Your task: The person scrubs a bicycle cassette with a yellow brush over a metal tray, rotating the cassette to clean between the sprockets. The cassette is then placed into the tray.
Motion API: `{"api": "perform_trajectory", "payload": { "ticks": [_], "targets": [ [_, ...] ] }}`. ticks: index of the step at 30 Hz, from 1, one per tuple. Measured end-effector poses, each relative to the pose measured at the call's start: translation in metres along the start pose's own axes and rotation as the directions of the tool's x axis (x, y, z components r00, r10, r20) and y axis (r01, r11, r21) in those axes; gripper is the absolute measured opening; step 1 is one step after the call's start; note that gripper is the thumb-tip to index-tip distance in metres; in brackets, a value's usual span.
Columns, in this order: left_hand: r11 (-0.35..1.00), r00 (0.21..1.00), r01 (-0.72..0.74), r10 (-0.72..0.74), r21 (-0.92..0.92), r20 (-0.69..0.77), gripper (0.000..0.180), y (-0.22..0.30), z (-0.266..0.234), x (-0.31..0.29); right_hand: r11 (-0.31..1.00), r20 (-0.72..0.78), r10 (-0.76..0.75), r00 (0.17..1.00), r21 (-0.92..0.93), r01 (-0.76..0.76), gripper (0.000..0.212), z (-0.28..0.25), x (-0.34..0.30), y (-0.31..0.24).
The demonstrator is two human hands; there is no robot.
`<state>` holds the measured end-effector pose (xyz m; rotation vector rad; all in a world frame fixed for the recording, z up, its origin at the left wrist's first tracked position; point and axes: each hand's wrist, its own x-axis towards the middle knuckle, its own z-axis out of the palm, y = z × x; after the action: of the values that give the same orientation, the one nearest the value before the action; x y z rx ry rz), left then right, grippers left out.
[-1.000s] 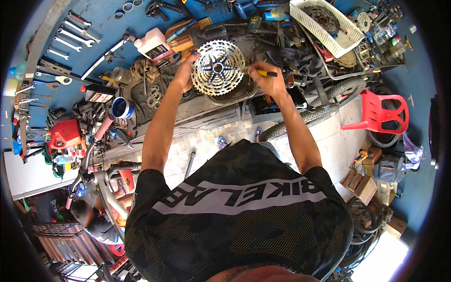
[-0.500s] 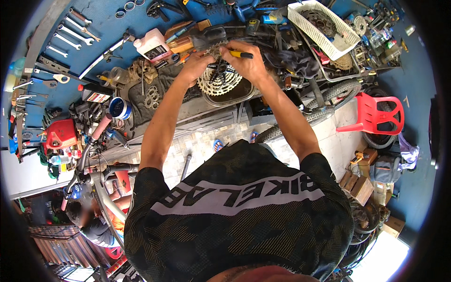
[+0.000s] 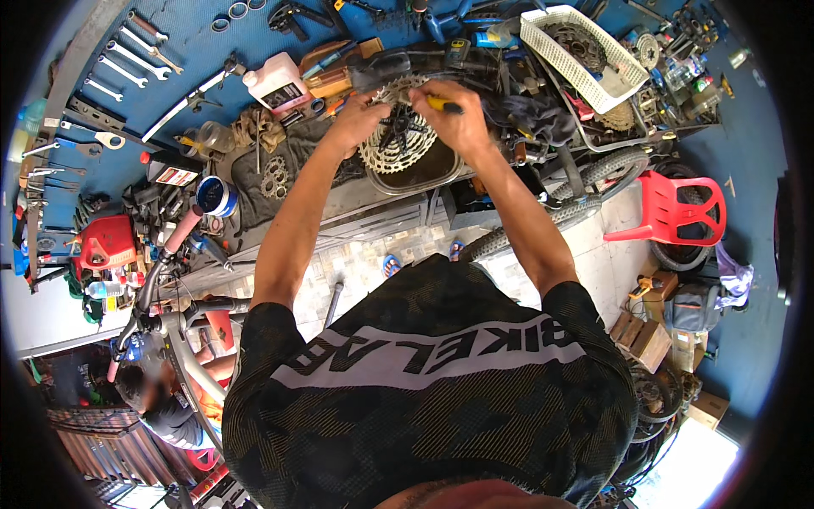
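A silver bicycle cassette (image 3: pixel 393 159) with a black spider inside is held up over a metal tray (image 3: pixel 459 170) of dark liquid on the workbench. My left hand (image 3: pixel 356 125) grips the cassette's left edge, thumb toward its upper sprockets. Closed around a tool with a yellow-and-black handle (image 3: pixel 444 105), my right hand (image 3: pixel 460 125) presses against the upper right of the sprockets. The tool's working end is hidden by the fingers and the cassette. Left of the tray, several loose sprockets (image 3: pixel 275 176) lie on a dark cloth.
A white plastic basket (image 3: pixel 540 38) with more cassettes stands at the back right. Around the bench are a white jug (image 3: pixel 276 82), a blue tub (image 3: pixel 217 195) and wall-hung wrenches (image 3: pixel 124 70). A bicycle wheel (image 3: pixel 593 174) and red chair (image 3: pixel 670 208) are to the right; another person (image 3: pixel 174 416) sits lower left.
The right hand has shifted slightly right and down, and its tool handle is tilted differently. The cassette has turned a little, showing more of its upper rim. The left hand keeps its grip.
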<state>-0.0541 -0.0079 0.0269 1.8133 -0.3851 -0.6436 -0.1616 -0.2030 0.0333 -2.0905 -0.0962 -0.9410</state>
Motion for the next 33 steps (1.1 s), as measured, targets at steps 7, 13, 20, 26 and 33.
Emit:
{"api": "perform_trajectory", "payload": {
  "ticks": [7,13,20,26,33],
  "targets": [
    [0.992,1.0,0.013,-0.014,0.128,0.005,0.079,0.021,-0.001,-0.007,0.998,0.075,0.06,0.995,0.028,-0.062,0.021,0.002,0.005,-0.018],
    [0.998,0.998,0.062,-0.062,0.022,-0.001,0.077,0.004,-0.009,-0.003,0.933,0.059,0.358,0.932,0.004,-0.359,0.028,-0.029,0.01,-0.006],
    [0.994,1.0,-0.023,0.023,0.109,-0.002,0.062,0.011,0.011,-0.015,0.984,0.052,0.132,0.99,-0.131,-0.124,0.024,-0.02,0.012,-0.008],
    [0.987,0.999,-0.039,0.044,0.157,-0.03,0.062,-0.019,-0.002,-0.001,0.939,0.069,0.339,0.938,-0.083,-0.333,0.028,-0.029,0.002,0.016],
    [0.927,0.949,-0.274,0.218,0.255,0.229,0.053,-0.028,-0.008,-0.032,0.845,0.195,0.528,0.826,-0.22,-0.488,0.037,-0.05,-0.047,0.067]
  ]
}}
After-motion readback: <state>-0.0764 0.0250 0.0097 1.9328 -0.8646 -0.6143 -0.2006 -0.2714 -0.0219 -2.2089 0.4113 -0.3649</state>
